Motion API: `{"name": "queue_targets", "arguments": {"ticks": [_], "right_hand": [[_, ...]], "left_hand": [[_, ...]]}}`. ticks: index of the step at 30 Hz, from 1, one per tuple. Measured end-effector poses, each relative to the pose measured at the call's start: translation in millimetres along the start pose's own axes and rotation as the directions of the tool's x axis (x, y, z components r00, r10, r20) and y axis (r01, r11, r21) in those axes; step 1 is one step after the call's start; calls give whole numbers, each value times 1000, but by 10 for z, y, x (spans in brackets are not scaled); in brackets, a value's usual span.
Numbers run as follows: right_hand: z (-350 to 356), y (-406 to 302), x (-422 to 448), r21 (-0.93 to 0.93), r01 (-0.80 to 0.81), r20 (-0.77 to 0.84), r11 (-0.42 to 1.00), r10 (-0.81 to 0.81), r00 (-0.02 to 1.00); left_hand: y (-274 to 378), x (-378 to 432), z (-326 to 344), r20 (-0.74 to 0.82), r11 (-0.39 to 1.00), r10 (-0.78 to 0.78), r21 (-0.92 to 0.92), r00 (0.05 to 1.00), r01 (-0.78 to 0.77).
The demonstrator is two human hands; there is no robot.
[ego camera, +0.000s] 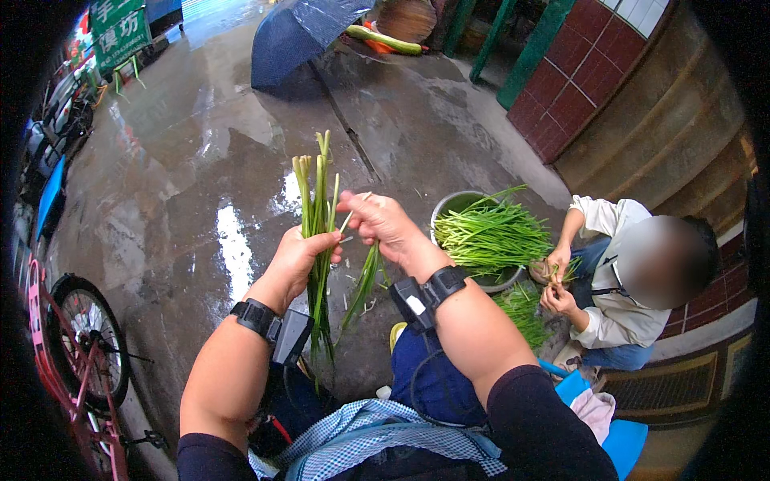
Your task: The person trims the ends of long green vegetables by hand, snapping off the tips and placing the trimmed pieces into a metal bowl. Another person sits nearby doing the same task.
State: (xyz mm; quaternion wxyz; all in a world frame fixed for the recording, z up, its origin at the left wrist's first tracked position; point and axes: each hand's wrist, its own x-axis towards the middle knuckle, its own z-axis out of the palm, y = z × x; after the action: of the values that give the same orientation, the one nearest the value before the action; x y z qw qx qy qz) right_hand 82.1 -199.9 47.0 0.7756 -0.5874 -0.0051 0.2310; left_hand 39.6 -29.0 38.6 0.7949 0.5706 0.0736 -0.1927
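My left hand (304, 252) is closed around a bundle of long green stalks (319, 198), garlic shoots or a similar vegetable, held upright with pale ends on top and leaves hanging below. Just right of it, my right hand (376, 219) pinches a thin pale strand near the bundle, its fingertips slightly blurred. A few green leaves (366, 276) hang beneath my right hand. To the right stands a round metal basin (442, 210) heaped with cut green stalks (490, 234). More greens (523, 315) lie beside the basin.
A person (625, 270) sits at right, both hands on small greens. An open blue umbrella (301, 42) rests on the wet concrete floor (180, 180), near a long pale-green gourd (385, 39). A pink bicycle (84, 361) stands at left. A checked cloth covers my lap.
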Motion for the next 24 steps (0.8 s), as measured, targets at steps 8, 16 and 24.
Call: {"name": "queue_targets", "arguments": {"ticks": [8, 16, 24], "right_hand": [[27, 121, 88, -32, 100, 27, 994, -100, 995], [-101, 105, 107, 4, 158, -145, 987, -156, 977], [17, -71, -46, 124, -29, -26, 992, 33, 999]], "left_hand": [[-10, -25, 110, -31, 997, 3, -79, 1000, -6], [-36, 0, 124, -17, 1000, -7, 4, 1000, 7], [-48, -2, 64, 20, 999, 18, -47, 1000, -17]]}}
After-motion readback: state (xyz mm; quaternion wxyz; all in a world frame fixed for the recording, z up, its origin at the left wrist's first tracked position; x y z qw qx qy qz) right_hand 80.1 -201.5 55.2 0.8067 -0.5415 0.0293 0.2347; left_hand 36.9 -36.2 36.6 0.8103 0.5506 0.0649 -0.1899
